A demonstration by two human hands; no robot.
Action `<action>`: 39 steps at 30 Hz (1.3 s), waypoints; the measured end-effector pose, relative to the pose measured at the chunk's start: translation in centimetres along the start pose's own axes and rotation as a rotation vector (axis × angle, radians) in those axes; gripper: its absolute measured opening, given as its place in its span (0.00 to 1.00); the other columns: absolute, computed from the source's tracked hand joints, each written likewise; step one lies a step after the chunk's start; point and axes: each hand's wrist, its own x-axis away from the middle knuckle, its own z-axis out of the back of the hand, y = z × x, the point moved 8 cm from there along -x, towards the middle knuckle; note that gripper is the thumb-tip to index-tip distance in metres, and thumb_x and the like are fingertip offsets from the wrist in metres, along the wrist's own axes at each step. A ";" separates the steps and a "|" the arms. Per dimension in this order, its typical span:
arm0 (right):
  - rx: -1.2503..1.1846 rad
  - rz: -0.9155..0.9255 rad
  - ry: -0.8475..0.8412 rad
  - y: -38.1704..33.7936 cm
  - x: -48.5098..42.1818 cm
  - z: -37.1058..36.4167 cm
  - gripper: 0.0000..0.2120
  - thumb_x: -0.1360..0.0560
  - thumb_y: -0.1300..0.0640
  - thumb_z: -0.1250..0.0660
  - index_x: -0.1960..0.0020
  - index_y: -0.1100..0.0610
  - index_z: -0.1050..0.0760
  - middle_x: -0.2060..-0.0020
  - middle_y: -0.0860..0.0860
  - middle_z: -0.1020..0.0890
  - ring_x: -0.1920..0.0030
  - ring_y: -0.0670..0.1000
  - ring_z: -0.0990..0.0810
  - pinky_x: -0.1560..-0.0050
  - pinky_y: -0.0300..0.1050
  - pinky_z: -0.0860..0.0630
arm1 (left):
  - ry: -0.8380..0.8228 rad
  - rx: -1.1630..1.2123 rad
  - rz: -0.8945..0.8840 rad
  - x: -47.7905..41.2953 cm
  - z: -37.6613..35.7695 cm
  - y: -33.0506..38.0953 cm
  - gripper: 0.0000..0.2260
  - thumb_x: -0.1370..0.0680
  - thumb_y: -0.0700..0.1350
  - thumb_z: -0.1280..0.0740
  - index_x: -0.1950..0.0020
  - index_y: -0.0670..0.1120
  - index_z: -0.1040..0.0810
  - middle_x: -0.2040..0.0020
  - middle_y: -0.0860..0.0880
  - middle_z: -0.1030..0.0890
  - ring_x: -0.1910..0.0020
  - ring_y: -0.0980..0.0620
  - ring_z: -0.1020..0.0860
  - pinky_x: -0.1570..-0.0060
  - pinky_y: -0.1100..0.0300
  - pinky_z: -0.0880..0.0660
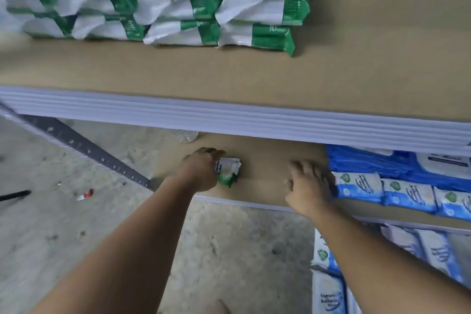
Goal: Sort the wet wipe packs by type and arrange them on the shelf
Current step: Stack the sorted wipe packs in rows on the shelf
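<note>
Labels: your green pack [229,169] has dark slanted print on its white part, too blurry to read. The green stacks [178,7] on the upper shelf [229,76] read "Pine" and then something like "Antibac…", and one side panel shows "10". The blue packs [407,195] also show a slanted "Antibac…" plus a green shield badge.
Left hand: your left hand [201,171] is clamped on the green pack, fingers curled over its left side, so the pack sticks out to the right of your knuckles.
Where it is: down on the lower shelf [267,160], on bare board, well apart from the blue packs.
Which way: long axis runs roughly front to back, white end towards the back and green end towards the shelf's front edge. It looks a bit crumpled.
Right hand: your right hand [309,186] is loose, fingers apart, holding nothing, right beside the left end of the blue row. Can't tell if it's touching.
</note>
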 end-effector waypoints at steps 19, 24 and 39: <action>0.111 0.012 0.283 2.1 -2.5 -4.3 0.24 0.23 0.46 0.40 0.28 0.49 0.32 0.31 0.57 0.31 0.30 0.62 0.34 0.36 0.58 0.35 | -0.201 -0.082 0.262 -2.7 -2.8 -0.3 0.31 0.32 0.58 0.43 0.30 0.53 0.29 0.39 0.46 0.30 0.33 0.41 0.33 0.34 0.38 0.38; 0.205 -0.049 0.045 1.0 -2.6 -2.9 0.22 0.20 0.46 0.45 0.27 0.49 0.34 0.32 0.56 0.33 0.29 0.61 0.39 0.33 0.60 0.39 | -0.100 0.061 0.326 -0.6 -2.9 0.2 0.20 0.29 0.55 0.34 0.39 0.52 0.28 0.44 0.50 0.27 0.42 0.45 0.26 0.38 0.46 0.35; 0.068 0.275 -0.075 -2.1 11.8 17.8 0.20 0.24 0.60 0.40 0.37 0.45 0.23 0.37 0.51 0.23 0.42 0.57 0.21 0.47 0.48 0.22 | 0.066 0.611 0.221 15.8 6.3 10.6 0.18 0.37 0.56 0.18 0.62 0.48 0.23 0.63 0.52 0.19 0.66 0.57 0.23 0.72 0.64 0.32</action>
